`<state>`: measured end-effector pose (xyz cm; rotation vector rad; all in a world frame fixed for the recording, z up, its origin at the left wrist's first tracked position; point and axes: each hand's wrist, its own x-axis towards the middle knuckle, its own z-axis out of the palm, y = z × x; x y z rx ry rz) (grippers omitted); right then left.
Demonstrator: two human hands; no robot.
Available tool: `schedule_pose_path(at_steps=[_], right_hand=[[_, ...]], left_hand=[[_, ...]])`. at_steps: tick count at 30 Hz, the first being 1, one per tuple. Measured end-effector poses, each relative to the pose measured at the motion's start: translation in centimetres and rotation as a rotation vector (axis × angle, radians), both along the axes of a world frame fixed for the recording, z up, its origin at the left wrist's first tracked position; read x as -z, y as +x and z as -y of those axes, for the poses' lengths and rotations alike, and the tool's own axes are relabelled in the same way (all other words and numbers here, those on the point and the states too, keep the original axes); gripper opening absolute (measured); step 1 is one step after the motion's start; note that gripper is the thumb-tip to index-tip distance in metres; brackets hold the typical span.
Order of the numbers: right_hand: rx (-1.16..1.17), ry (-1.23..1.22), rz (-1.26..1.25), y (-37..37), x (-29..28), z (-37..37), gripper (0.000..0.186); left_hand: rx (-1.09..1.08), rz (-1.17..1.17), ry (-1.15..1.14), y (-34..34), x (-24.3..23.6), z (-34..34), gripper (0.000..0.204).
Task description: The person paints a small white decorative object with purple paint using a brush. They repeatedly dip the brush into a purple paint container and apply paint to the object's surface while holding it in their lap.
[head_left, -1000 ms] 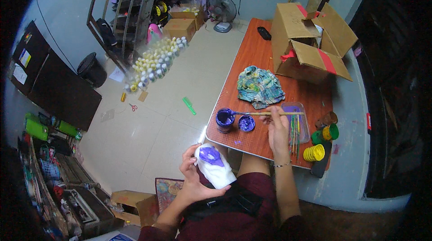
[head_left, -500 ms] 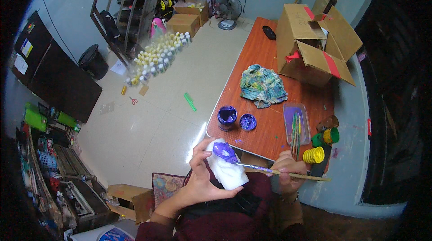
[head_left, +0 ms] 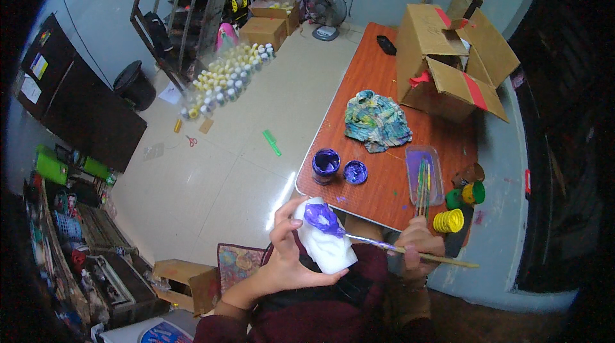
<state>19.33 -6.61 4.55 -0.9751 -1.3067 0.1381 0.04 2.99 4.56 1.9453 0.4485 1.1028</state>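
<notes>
My left hand (head_left: 291, 253) holds a white moulded piece (head_left: 327, 253) with purple paint over its upper part. My right hand (head_left: 419, 247) grips the wooden handle of a long paintbrush (head_left: 458, 261), whose tip touches the purple area. On the table (head_left: 375, 199) beside them stand a jar of dark purple paint (head_left: 325, 170), its paint-smeared lid (head_left: 355, 172) and a plastic tray (head_left: 434, 160) with several brushes (head_left: 424, 183) in it. Yellow (head_left: 448, 220), green (head_left: 473, 192) and brown pots sit at the right edge.
A crumpled patterned cloth (head_left: 378, 119) and an open cardboard box (head_left: 419, 42) lie farther back on the table. Rows of capped bottles (head_left: 224, 80) stand on the tiled floor, near a black bin (head_left: 133, 83). Cluttered wooden shelving (head_left: 90, 240) is at the left.
My right hand with the brush has come down from beside the jar onto the white piece. My left hand and the piece have moved slightly up and right.
</notes>
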Motion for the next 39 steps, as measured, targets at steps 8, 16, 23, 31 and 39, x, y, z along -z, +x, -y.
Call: schedule_pose_path(at_steps=[8,16,23,31,39], right_hand=[[-0.015,-0.036,0.122,-0.3,-1.7,0.5,0.012],[0.011,0.060,0.029,-0.7,-1.5,0.5,0.018],[-0.045,-0.040,0.254,0.8,-2.0,1.6,0.011],[-0.189,-0.173,0.472,2.0,-2.7,2.2,0.023],[-0.020,-0.122,0.605,0.3,-2.6,2.4,0.026]], left_hand=[[-0.003,0.000,0.074,0.0,0.6,0.1,0.111],[-0.015,-0.014,0.097,0.1,0.6,0.0,0.113],[0.027,0.025,0.020,0.3,0.4,-0.1,0.107],[-0.030,-0.128,0.111,0.4,-0.6,0.0,0.103],[-0.044,-0.213,0.115,0.6,-0.6,0.1,0.102]])
